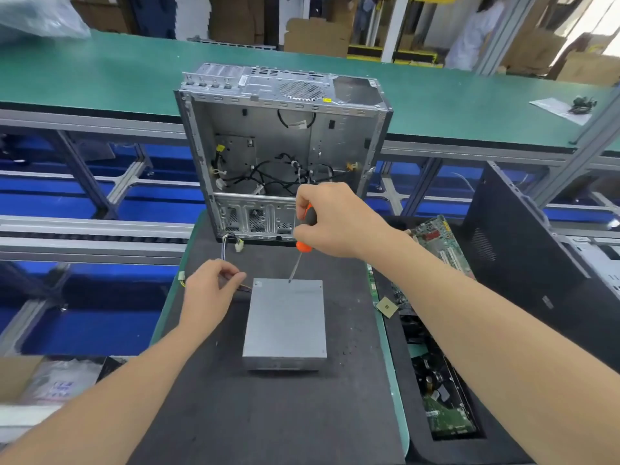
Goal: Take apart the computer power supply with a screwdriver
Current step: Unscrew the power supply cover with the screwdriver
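While in right grip (330, 223), screwdriver (303, 245) tip on power supply (285, 325)

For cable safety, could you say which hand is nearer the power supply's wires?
Left. The left hand pinches the wires; the right hand holds the screwdriver to their right.

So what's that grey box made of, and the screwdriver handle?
The power supply looks like sheet metal with a dull silver-grey finish: flat panels, sharp folded edges and a soft sheen. The screwdriver handle seems to be hard orange plastic with a black, probably rubbery grip. Its thin shaft looks like bare steel.
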